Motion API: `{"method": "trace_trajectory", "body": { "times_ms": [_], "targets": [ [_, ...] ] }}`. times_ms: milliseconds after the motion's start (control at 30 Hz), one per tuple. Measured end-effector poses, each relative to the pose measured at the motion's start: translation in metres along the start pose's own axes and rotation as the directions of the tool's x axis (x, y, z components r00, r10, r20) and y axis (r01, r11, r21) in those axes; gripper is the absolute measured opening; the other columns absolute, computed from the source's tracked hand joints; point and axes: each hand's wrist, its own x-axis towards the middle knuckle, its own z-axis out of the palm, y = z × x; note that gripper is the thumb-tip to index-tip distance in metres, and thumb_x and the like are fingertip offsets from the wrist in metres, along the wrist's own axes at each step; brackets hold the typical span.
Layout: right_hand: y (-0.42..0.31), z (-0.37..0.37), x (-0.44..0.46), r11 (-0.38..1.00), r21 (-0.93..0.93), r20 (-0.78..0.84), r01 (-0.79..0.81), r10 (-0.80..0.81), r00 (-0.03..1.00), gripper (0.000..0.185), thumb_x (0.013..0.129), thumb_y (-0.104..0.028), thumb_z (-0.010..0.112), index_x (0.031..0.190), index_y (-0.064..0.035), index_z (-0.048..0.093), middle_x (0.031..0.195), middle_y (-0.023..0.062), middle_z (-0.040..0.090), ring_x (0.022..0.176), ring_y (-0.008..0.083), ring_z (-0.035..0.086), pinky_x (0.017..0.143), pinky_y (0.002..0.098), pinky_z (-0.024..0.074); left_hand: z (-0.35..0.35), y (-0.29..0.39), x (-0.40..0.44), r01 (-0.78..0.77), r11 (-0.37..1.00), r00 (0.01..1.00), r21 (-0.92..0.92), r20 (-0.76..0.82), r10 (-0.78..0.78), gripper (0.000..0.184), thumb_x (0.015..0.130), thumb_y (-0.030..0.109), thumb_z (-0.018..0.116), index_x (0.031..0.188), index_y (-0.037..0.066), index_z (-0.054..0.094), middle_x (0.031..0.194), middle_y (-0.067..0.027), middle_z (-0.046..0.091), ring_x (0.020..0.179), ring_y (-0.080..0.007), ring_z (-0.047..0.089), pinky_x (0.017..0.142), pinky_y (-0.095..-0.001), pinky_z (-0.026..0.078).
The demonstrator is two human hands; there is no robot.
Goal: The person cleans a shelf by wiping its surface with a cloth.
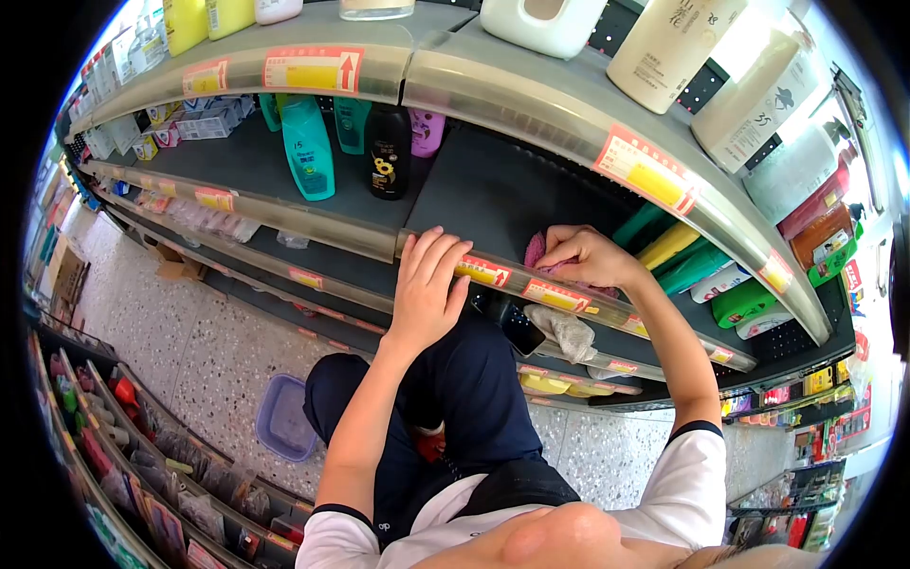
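My right hand (590, 258) is closed on a pink cloth (536, 251) at the front edge of a dark grey shelf (493, 194). Part of the cloth is hidden under the fingers. My left hand (428, 284) rests with its fingers stretched over the clear price strip (486, 269) on the same shelf edge, holding nothing. Left of the bare shelf stretch stand a teal bottle (309, 152), a black bottle (389, 152) and a purple bottle (427, 133). Right of my right hand, several green and yellow bottles (669, 245) lie or lean on the shelf.
Large white pump-style bottles (671, 47) stand on the shelf above. A greyish cloth (561, 332) and a black phone-like object (519, 330) are on the shelf below. A purple basin (286, 417) sits on the speckled floor. Another stocked rack (142, 446) stands behind at left.
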Motion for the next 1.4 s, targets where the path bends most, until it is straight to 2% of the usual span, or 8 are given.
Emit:
{"method": "trace_trajectory", "body": {
  "times_ms": [400,500,700,800,900,1033,1233,1400],
  "targets": [
    [-0.011,0.009,0.024,0.994,-0.108,-0.047,0.000,-0.005,0.999,0.026,0.075,-0.007,0.079,0.101,-0.0067,0.078,0.075,0.0085,0.056,0.070,0.0221,0.057,0.065,0.0344,0.0460,0.005,-0.004,0.000,0.007,1.000,1.000,0.006,-0.013,-0.007,0.045,0.083,0.011,0.069,0.126,0.006,0.061,0.128,-0.0119,0.058,0.131,-0.0359,0.047,0.115,-0.0552,0.029],
    [-0.016,0.010,0.029,0.989,-0.143,-0.053,-0.025,0.018,0.998,0.025,0.077,-0.008,0.077,0.102,-0.0074,0.078,0.076,0.0098,0.060,0.070,0.0235,0.059,0.065,0.0351,0.0476,0.004,-0.004,0.000,0.002,1.000,1.000,0.010,-0.012,-0.002,0.045,0.082,0.011,0.070,0.126,0.006,0.061,0.127,-0.0118,0.059,0.131,-0.0354,0.048,0.115,-0.0551,0.029],
    [-0.024,0.022,0.044,0.976,-0.206,-0.185,-0.073,0.035,0.982,0.021,0.080,-0.010,0.076,0.101,-0.0077,0.079,0.079,0.0132,0.067,0.072,0.0252,0.063,0.066,0.0360,0.0509,0.005,-0.006,-0.001,-0.014,1.000,1.000,0.001,-0.024,0.014,0.047,0.081,0.010,0.070,0.127,0.006,0.061,0.127,-0.0119,0.059,0.131,-0.0353,0.048,0.115,-0.0546,0.030],
    [-0.028,0.027,0.053,0.972,-0.178,-0.257,-0.156,0.107,0.961,0.021,0.081,-0.011,0.076,0.101,-0.0077,0.079,0.076,0.0140,0.066,0.069,0.0255,0.064,0.065,0.0361,0.0514,0.005,-0.006,-0.001,-0.023,1.000,0.999,0.004,-0.034,0.023,0.047,0.081,0.010,0.070,0.127,0.006,0.061,0.128,-0.0121,0.058,0.130,-0.0354,0.048,0.115,-0.0547,0.030],
    [-0.035,0.028,0.058,0.953,-0.147,-0.282,-0.264,0.216,0.935,0.023,0.081,-0.012,0.072,0.102,-0.0068,0.077,0.083,0.0193,0.068,0.077,0.0351,0.069,0.072,0.0399,0.0550,0.003,-0.003,0.000,-0.011,1.000,1.000,-0.017,-0.020,0.011,0.047,0.081,0.010,0.070,0.127,0.006,0.061,0.128,-0.0124,0.058,0.131,-0.0357,0.048,0.115,-0.0549,0.029],
    [-0.020,0.028,0.066,0.938,-0.235,-0.371,-0.255,0.156,0.915,0.022,0.082,-0.014,0.073,0.101,-0.0063,0.077,0.094,0.0230,0.070,0.084,0.0390,0.069,0.078,0.0417,0.0564,0.001,-0.003,0.000,-0.026,1.000,0.999,-0.014,-0.022,0.026,0.046,0.082,0.009,0.069,0.127,0.005,0.060,0.128,-0.0129,0.058,0.131,-0.0358,0.048,0.115,-0.0545,0.030],
    [-0.022,0.031,0.063,0.918,-0.281,-0.389,-0.278,0.156,0.908,0.023,0.082,-0.016,0.073,0.103,-0.0074,0.077,0.094,0.0229,0.071,0.084,0.0376,0.070,0.078,0.0408,0.0563,-0.004,0.000,0.000,-0.025,1.000,1.000,-0.014,-0.001,0.025,0.048,0.082,0.009,0.068,0.129,0.005,0.058,0.130,-0.0130,0.056,0.132,-0.0356,0.047,0.115,-0.0536,0.030],
    [-0.026,0.024,0.051,0.907,-0.270,-0.353,-0.322,0.218,0.910,0.024,0.082,-0.015,0.073,0.104,-0.0064,0.077,0.088,0.0219,0.071,0.081,0.0360,0.071,0.076,0.0394,0.0565,-0.007,0.003,-0.001,-0.021,0.999,1.000,-0.027,0.023,0.022,0.050,0.083,0.009,0.068,0.131,0.006,0.056,0.131,-0.0131,0.055,0.134,-0.0358,0.045,0.116,-0.0528,0.030]
  ]
}}
